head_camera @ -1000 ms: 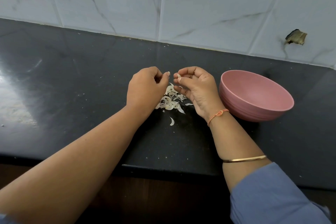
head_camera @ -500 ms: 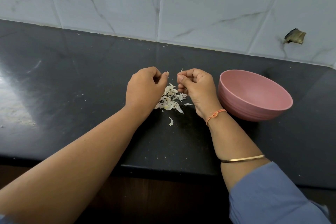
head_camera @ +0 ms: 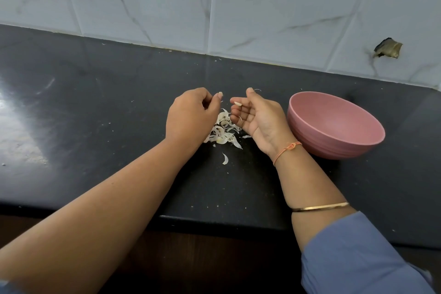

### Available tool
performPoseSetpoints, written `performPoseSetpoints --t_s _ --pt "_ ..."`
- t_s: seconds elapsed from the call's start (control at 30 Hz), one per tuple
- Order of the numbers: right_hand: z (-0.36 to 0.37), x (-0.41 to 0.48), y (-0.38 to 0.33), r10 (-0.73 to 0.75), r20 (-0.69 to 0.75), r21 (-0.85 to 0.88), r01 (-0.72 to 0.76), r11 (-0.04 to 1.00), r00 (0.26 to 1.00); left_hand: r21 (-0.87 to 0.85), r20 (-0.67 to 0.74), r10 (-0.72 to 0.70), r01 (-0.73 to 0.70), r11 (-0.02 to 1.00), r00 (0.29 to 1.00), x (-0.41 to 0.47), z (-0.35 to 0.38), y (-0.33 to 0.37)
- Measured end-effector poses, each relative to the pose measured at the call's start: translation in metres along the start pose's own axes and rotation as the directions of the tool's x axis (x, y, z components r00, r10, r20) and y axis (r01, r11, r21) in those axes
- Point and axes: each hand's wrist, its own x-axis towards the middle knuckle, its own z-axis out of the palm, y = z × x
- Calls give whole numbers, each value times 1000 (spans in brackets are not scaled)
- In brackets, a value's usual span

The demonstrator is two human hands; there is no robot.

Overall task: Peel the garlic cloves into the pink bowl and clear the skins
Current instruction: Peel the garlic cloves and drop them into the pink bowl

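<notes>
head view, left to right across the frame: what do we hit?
left hand → skins → right hand, clove on its fingers → pink bowl → hole in tile

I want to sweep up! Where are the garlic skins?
Head view: the garlic skins lie piled on the counter between the left hand and right hand, left of the pink bowl.

place: home kitchen — dark stone counter (head_camera: 119, 102) | marbled wall tiles (head_camera: 262, 7) | garlic skins (head_camera: 223, 131)
</notes>
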Motion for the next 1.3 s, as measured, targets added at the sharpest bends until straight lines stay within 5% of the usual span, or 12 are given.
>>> performPoseSetpoints --t_s 0.8,1.3 --pt "-1 -2 4 -339 29 -300 332 895 940 -222 115 83 -56 973 990 -5 0 6" --pt "-3 3 9 -499 84 -491 471 733 863 -40 6 -38 38 998 999 -1 1 1"
